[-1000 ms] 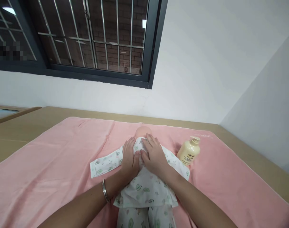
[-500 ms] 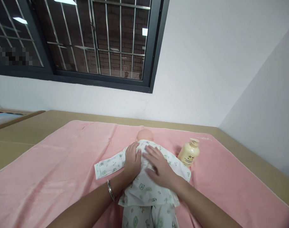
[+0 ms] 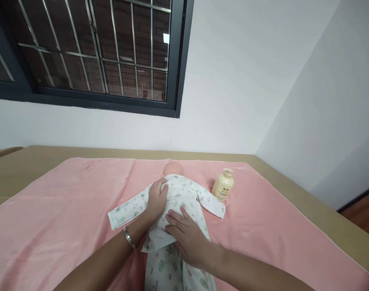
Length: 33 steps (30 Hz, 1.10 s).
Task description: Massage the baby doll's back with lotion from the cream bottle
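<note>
A baby doll (image 3: 173,167) in white printed pyjamas (image 3: 184,197) lies on a pink towel (image 3: 66,210), head away from me. My left hand (image 3: 156,199) rests flat on the doll's upper back near the shoulder, fingers spread and holding nothing. My right hand (image 3: 186,238) lies flat on the doll's lower back, fingers stretched out toward the left. A silver bracelet (image 3: 129,237) is on my left wrist. The doll's sleeves (image 3: 125,209) stretch out to both sides.
A cream pump bottle (image 3: 223,185) stands on the towel just right of the doll's arm. The towel covers a tan surface (image 3: 308,202) against a white wall. A barred dark window (image 3: 90,52) is above.
My right hand slid down from the doll's upper back to its lower back. My left hand stayed near the shoulder. The view shifted to the right.
</note>
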Tool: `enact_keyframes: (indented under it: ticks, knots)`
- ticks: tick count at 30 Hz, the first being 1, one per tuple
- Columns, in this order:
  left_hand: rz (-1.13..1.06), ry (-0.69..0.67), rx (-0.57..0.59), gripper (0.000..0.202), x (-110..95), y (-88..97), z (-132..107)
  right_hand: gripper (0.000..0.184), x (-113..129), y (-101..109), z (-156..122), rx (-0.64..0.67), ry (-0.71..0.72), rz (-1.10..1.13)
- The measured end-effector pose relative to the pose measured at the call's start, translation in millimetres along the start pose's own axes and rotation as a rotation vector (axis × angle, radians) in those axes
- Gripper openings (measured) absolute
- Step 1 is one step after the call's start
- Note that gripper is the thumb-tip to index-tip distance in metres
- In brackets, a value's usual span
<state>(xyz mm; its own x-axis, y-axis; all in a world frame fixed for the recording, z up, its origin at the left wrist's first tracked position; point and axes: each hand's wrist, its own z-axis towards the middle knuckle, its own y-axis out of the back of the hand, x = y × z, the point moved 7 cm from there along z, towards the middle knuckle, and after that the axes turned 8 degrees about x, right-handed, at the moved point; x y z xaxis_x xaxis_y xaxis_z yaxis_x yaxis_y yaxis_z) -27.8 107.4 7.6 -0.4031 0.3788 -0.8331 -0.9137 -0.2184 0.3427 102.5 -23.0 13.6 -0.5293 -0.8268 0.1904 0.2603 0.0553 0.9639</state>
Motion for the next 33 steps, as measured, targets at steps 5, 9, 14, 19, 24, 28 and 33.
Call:
enact_keyframes:
  ticks: [5, 9, 14, 19, 24, 28, 33]
  knots:
    - [-0.085, 0.029, -0.001, 0.033, -22, 12.1, 0, 0.046, 4, 2, -18, -0.303, 0.128, 0.06]
    - [-0.127, -0.145, -0.022, 0.031, -82, 31.1, -12, 0.04, 9, 3, -20, -0.289, 0.179, 0.061]
    - [-0.195, -0.188, -0.021, 0.031, -133, 37.6, -20, 0.039, 4, -4, -10, -0.212, 0.122, 0.068]
    - [-0.419, -0.04, 0.1, 0.03, -130, -4.8, 2, 0.034, 17, 5, -9, -0.066, 0.141, -0.011]
    - [-0.832, 0.398, 0.351, 0.036, -123, -79.2, 16, 0.029, 4, 75, -31, 0.09, 0.173, 0.076]
    - [-1.078, 0.66, 0.452, 0.041, -135, -125.6, 22, 0.045, -92, 161, -68, -0.49, -0.467, 0.031]
    - [-1.236, 0.791, 0.382, 0.047, -133, -170.0, 36, 0.065, -159, 156, -76, -0.522, -0.642, -0.044]
